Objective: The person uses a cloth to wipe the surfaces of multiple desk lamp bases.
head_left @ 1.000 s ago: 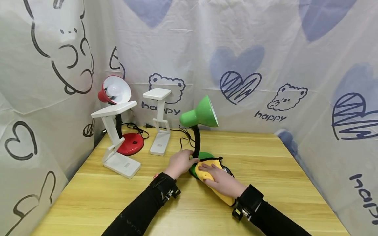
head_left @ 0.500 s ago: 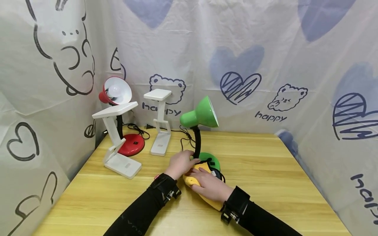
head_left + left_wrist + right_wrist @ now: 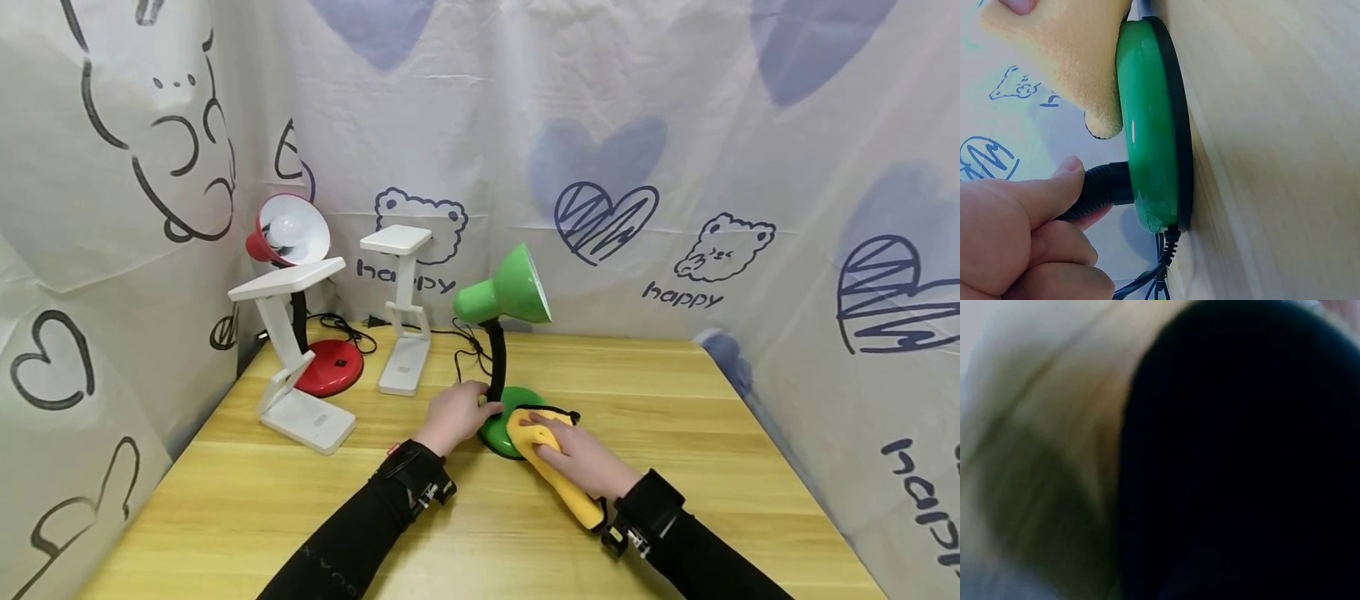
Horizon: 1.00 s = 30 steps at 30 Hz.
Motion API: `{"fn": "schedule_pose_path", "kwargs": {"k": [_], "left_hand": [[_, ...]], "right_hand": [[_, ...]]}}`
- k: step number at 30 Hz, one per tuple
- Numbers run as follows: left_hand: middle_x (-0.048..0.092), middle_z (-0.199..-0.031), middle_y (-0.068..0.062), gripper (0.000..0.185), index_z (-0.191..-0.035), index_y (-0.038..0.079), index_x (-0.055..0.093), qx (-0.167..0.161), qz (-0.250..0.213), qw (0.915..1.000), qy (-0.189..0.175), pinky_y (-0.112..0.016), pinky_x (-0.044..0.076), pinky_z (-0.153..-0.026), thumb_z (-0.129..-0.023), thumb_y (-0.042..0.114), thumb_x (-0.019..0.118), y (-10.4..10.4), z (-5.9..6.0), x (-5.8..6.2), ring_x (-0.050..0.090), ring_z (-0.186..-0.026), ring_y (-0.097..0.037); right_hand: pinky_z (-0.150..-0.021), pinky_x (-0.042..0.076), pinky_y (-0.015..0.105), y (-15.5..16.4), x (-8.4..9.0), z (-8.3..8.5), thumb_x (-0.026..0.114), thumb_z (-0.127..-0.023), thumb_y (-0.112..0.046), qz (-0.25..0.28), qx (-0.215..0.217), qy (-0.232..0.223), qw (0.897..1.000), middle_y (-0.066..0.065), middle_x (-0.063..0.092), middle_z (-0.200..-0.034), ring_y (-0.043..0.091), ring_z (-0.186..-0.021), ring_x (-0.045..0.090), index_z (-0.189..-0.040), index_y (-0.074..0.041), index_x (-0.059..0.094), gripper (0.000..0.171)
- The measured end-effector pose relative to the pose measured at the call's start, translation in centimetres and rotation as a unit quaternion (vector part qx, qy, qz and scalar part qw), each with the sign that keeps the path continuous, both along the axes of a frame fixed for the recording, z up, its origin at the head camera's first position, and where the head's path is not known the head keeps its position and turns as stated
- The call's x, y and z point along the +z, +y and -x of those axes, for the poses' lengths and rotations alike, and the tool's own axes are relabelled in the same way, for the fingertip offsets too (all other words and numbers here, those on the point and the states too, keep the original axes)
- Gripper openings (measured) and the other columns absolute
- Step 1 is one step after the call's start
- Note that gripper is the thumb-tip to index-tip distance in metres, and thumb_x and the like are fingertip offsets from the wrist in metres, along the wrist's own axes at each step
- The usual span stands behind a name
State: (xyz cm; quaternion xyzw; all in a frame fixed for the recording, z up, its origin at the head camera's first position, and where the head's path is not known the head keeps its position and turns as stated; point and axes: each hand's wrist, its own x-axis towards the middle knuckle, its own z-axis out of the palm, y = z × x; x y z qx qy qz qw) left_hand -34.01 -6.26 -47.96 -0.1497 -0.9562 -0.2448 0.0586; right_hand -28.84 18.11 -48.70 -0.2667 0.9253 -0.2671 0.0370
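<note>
A desk lamp with a green shade (image 3: 504,290), black bendable neck (image 3: 497,358) and round green base (image 3: 501,435) stands on the table. My left hand (image 3: 456,414) grips the neck just above the base; the left wrist view shows thumb and fingers around the ribbed neck (image 3: 1094,190). A yellow cloth (image 3: 566,487) with dark edging lies over the right part of the base and hangs toward the table. My right hand (image 3: 588,458) holds it bunched between thumb and fingers, against the base. The right wrist view is mostly dark and blurred.
A white folding lamp (image 3: 307,417) stands at the left, before a red lamp (image 3: 330,367). Another white folding lamp (image 3: 405,362) stands farther back. Black cords (image 3: 471,342) lie behind the green lamp. Patterned curtains (image 3: 600,150) close off the table's back and sides.
My right hand slid the cloth left and toward me across the base, then back to the right, uncovering the base's left side. The left hand stays on the neck.
</note>
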Motion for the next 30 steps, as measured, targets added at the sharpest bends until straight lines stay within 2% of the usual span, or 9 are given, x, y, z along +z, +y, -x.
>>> {"fn": "schedule_pose_path", "kwargs": {"k": [4, 8, 11, 14, 17, 22, 26, 29, 30], "left_hand": [[0.073, -0.122, -0.008, 0.047, -0.126, 0.014, 0.071, 0.005, 0.004, 1.0000, -0.002, -0.043, 0.057, -0.079, -0.097, 0.050, 0.064, -0.2, 0.1, -0.1, 0.071, -0.103, -0.028], [0.073, -0.121, -0.008, 0.047, -0.125, 0.014, 0.071, 0.009, 0.003, 1.0000, -0.003, -0.043, 0.057, -0.078, -0.097, 0.050, 0.065, -0.2, 0.1, 0.0, 0.071, -0.102, -0.029], [0.073, -0.122, -0.008, 0.046, -0.126, 0.015, 0.071, 0.009, 0.004, 0.9999, -0.004, -0.044, 0.057, -0.080, -0.097, 0.050, 0.064, -0.2, 0.1, 0.0, 0.071, -0.103, -0.028], [0.073, -0.121, -0.007, 0.045, -0.126, 0.016, 0.071, 0.004, 0.006, 1.0000, -0.004, -0.044, 0.057, -0.081, -0.098, 0.049, 0.063, -0.1, 0.0, 0.0, 0.071, -0.104, -0.028], [0.074, -0.118, -0.007, 0.042, -0.123, 0.016, 0.072, -0.001, 0.003, 1.0000, -0.002, -0.042, 0.057, -0.077, -0.098, 0.048, 0.064, 0.0, 0.0, 0.0, 0.072, -0.100, -0.027], [0.075, -0.113, -0.007, 0.040, -0.117, 0.016, 0.074, -0.003, 0.001, 1.0000, 0.003, -0.037, 0.053, -0.068, -0.097, 0.049, 0.064, 0.0, 0.1, 0.0, 0.072, -0.092, -0.025], [0.076, -0.110, -0.007, 0.038, -0.115, 0.017, 0.075, -0.008, -0.005, 1.0000, 0.004, -0.035, 0.051, -0.065, -0.097, 0.049, 0.065, 0.0, 0.1, 0.1, 0.071, -0.089, -0.025], [0.076, -0.108, -0.006, 0.035, -0.113, 0.018, 0.075, -0.010, -0.009, 0.9999, 0.002, -0.032, 0.048, -0.061, -0.097, 0.048, 0.065, -0.1, 0.0, 0.1, 0.071, -0.085, -0.023], [0.076, -0.107, -0.006, 0.034, -0.112, 0.018, 0.075, -0.010, -0.010, 0.9999, 0.001, -0.031, 0.047, -0.060, -0.097, 0.047, 0.065, -0.1, 0.0, 0.1, 0.070, -0.083, -0.022]], "right_hand": [[-0.112, 0.041, 0.051, -0.7, -0.1, 1.2, 0.045, -0.108, -0.044, -0.002, 0.007, 0.013, 1.000, 0.007, 0.042, -0.160, 0.029, -0.141, 0.048, -0.155, -0.017, 0.042, 0.054], [-0.086, 0.052, 0.037, -1.6, -0.2, 3.1, 0.047, -0.107, -0.037, -0.005, 0.004, 0.022, 1.000, 0.009, 0.060, -0.141, 0.018, -0.096, 0.067, -0.156, -0.014, 0.040, 0.055], [-0.065, 0.044, 0.027, -2.1, -0.3, 4.7, 0.048, -0.106, -0.034, -0.003, 0.007, 0.017, 1.000, 0.008, 0.068, -0.110, 0.009, -0.060, 0.052, -0.156, -0.012, 0.039, 0.055], [-0.056, 0.036, 0.024, -2.3, -0.2, 6.1, 0.049, -0.105, -0.032, -0.003, 0.012, 0.003, 1.000, 0.003, 0.056, -0.074, 0.007, -0.049, 0.040, -0.156, -0.009, 0.038, 0.058], [-0.052, 0.035, 0.022, -2.2, -0.2, 7.3, 0.049, -0.105, -0.031, 0.004, 0.010, -0.021, 1.000, -0.004, 0.042, -0.058, 0.007, -0.045, 0.036, -0.157, -0.009, 0.036, 0.058], [-0.051, 0.038, 0.023, -2.3, -0.1, 8.7, 0.048, -0.108, -0.035, 0.021, -0.014, -0.055, 0.998, -0.004, 0.047, -0.055, 0.009, -0.043, 0.038, -0.158, -0.009, 0.033, 0.059], [-0.060, 0.040, 0.031, -3.1, 0.0, 9.5, 0.046, -0.108, -0.039, 0.019, -0.041, -0.070, 0.996, 0.014, 0.059, -0.068, 0.022, -0.048, 0.038, -0.160, -0.007, 0.026, 0.064], [-0.079, 0.050, 0.038, -4.0, -0.1, 9.9, 0.046, -0.108, -0.042, -0.001, -0.063, -0.052, 0.997, 0.023, 0.070, -0.104, 0.029, -0.074, 0.062, -0.160, -0.006, 0.027, 0.066], [-0.085, 0.049, 0.041, -4.3, -0.1, 10.0, 0.045, -0.108, -0.042, -0.004, -0.066, -0.050, 0.997, 0.026, 0.068, -0.110, 0.035, -0.084, 0.064, -0.160, -0.005, 0.027, 0.066]]}}
